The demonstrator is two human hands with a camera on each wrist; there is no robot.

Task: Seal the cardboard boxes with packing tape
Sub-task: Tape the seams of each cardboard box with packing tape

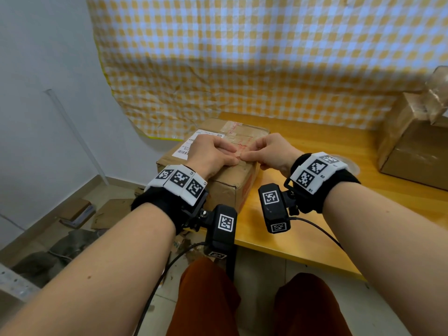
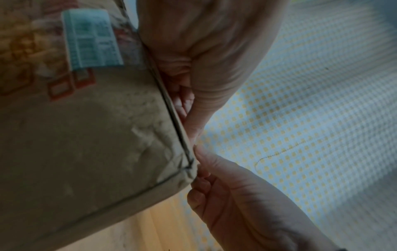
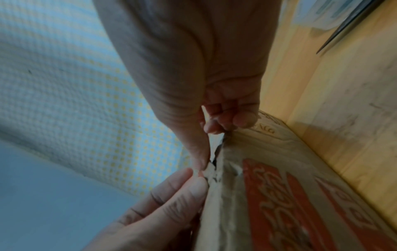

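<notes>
**Tape end at the near top edge: both hands pinching, seal not made**

While both hands meet at the near top edge of the cardboard box [image 1: 219,166], the left hand [image 1: 211,156] lies over the box top with its fingers curled at the seam, and the right hand [image 1: 271,154] closes thumb and forefinger on a small light scrap at the same spot. The right-wrist view shows that scrap as a ragged, torn-looking bit right at the edge. Whether it is a tape end or loose card, I cannot tell. No tape roll can be made out.

Risks, as judged:
- Scrap tears off short if pulled at an angle; the edge there already looks frayed.
- If it is old tape, it may lift the card's outer layer with it.
- Box sits at the table's near left corner; a sideways pull could slide it towards the edge, with only the left hand holding it down.
- New tape over the wrinkled old tape on top may bond poorly.

Surface: yellow wooden table [image 1: 315,214], smooth, so little grip under the box. A shipping label [image 1: 186,147] sits on the box top, far left. A second box [image 1: 412,151] with crumpled clear film on it stands far right, well apart.

Room: yellow-and-white checked cloth [image 1: 242,57] hung behind the table, pale wall at left, flattened cardboard scraps [image 1: 80,212] on the tiled floor.
</notes>
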